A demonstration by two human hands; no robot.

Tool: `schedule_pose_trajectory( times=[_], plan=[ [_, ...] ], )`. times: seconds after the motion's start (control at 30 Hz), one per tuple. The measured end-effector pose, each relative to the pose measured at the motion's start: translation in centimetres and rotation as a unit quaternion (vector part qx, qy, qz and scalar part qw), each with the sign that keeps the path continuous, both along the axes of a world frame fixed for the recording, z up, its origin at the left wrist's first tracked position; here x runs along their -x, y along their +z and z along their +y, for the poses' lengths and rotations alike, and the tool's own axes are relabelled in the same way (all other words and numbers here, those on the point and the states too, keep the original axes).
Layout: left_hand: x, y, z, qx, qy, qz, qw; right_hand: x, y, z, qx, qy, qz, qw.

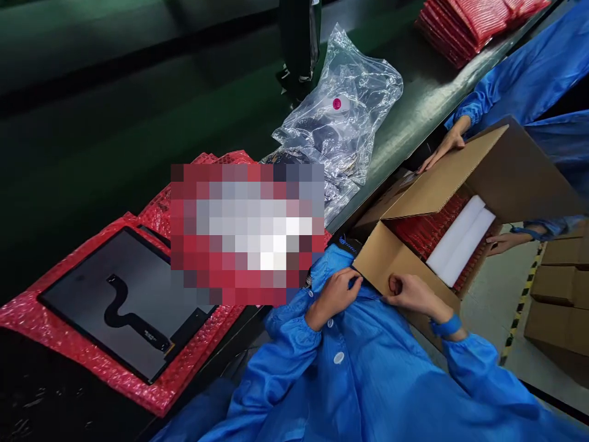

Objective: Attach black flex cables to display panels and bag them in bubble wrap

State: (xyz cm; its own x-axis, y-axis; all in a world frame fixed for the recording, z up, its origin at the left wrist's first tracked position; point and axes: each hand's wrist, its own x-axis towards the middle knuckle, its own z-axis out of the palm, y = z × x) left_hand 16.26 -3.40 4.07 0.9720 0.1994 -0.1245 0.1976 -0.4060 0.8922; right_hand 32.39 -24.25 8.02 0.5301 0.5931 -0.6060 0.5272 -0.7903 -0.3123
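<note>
At near left, red bubble-wrap bags under a flat panel, then a blurred patch. Farther right, a crumpled clear bag, contents hard to make out. Next, left hand curled at the near flap of an open cardboard box, right hand curled against that flap; cannot tell whether either is clamped. Inside, right of the desk: close-set red packs, white bars on top. Beyond, co-worker's hands at the sides. Dark green desktop, red stack at far right; rightmost, pale floor, striped tape, cartons.
</note>
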Motion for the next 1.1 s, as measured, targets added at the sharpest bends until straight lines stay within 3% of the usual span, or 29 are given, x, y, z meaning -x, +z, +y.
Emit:
schedule_pose_trajectory(
  times=[0.1, 0.23, 0.6, 0.77, 1.1],
  plan=[
    [0.4, -0.5, -0.4, -0.019, -0.041, 0.033, 0.998, 1.5, -2.9, 1.8, 0.006, -0.012, -0.033, 0.999],
    [1.1, -1.0, -0.5, -0.045, -0.08, 0.064, 0.994, 1.3, -5.3, 4.1, 0.025, -0.033, -0.089, 0.995],
    [0.8, -2.5, -0.6, -0.083, -0.081, 0.088, 0.989, 0.5, -9.7, 8.6, 0.079, -0.013, -0.122, 0.989],
    [0.8, -3.0, 0.1, -0.09, -0.073, 0.094, 0.989, 0.4, -10.1, 10.1, 0.099, -0.014, -0.088, 0.991],
    [-0.2, -2.9, 1.6, -0.08, -0.067, 0.122, 0.987, -0.3, -8.0, 10.5, 0.045, -0.031, -0.059, 0.997]
  ],
)
